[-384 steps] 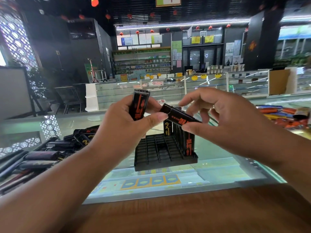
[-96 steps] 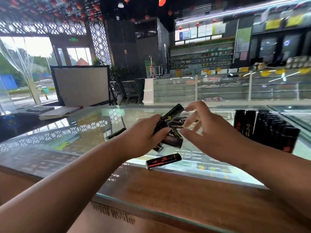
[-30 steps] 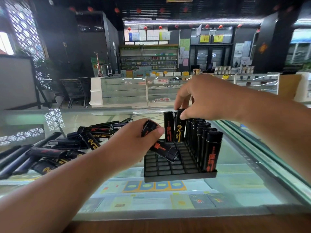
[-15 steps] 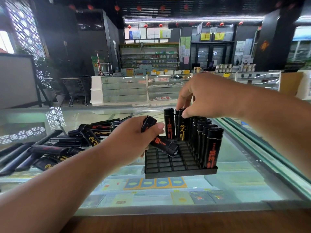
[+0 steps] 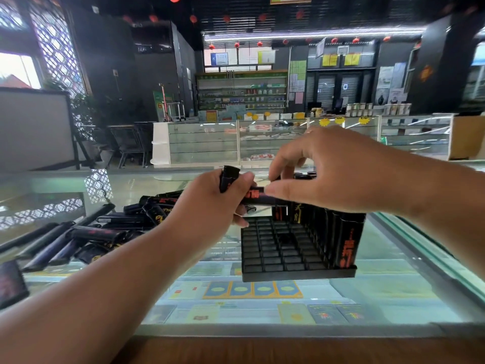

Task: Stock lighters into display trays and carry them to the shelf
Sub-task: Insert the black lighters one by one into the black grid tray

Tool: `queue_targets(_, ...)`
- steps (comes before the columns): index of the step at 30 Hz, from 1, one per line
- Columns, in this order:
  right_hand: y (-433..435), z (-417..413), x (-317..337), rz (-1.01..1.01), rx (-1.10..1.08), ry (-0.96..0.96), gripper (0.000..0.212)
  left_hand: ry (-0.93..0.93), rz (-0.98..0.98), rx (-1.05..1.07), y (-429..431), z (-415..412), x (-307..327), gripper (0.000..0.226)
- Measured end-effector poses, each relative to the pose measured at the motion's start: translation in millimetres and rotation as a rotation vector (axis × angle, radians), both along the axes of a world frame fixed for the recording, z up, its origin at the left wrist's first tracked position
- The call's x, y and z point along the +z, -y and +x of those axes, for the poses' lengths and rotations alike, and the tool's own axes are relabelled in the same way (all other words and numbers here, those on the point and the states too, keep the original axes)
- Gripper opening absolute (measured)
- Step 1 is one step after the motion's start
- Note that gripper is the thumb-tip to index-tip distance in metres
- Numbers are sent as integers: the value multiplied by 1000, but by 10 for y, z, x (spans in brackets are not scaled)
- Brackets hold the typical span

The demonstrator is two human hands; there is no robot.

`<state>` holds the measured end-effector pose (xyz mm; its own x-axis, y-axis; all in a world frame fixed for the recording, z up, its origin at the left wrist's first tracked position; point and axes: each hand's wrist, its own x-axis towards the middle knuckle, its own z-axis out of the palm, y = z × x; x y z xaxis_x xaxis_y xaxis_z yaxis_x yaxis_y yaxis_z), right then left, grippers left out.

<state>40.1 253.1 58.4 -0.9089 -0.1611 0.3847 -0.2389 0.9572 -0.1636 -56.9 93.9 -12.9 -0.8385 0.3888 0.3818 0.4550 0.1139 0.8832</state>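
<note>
The left hand (image 5: 210,206) is curled round two lighters. The upright lighter (image 5: 230,178) sticks up past the thumb, a glossy black stick with a red mark on its side. The level lighter (image 5: 258,197) juts out to the right from the same fist, black too, with red characters along its body. The right hand (image 5: 330,169) meets it there: the thumb lies flat against its near face and the forefinger bends down behind it, so it is pinched between them (the other fingers hang curled above and hold nothing).

Both hands hover just over the back of the display tray (image 5: 296,275), a black plastic grid of small square cells that sits on the glass counter (image 5: 393,287). A row of standing lighters (image 5: 347,240) fills its right side, all black with red or gold lettering, and a few more stand along the back; the remaining cells are open.

To the left, well apart from the tray, a loose heap of lighters (image 5: 112,227) lies flat on the glass.
</note>
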Motion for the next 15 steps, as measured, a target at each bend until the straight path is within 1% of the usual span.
queue_targets(2,39,-9,-26,35,-19,16,29,0,46,-18,-6,-4,1,31)
queue_targets(6,31,-41,-38,1,-34,-26,17,11,152,-61,-14,-16,9,28)
queue_targets(15,-47,-87,-43,-137,-35,-95,13,-5,75,-130,-25,-14,-31,20)
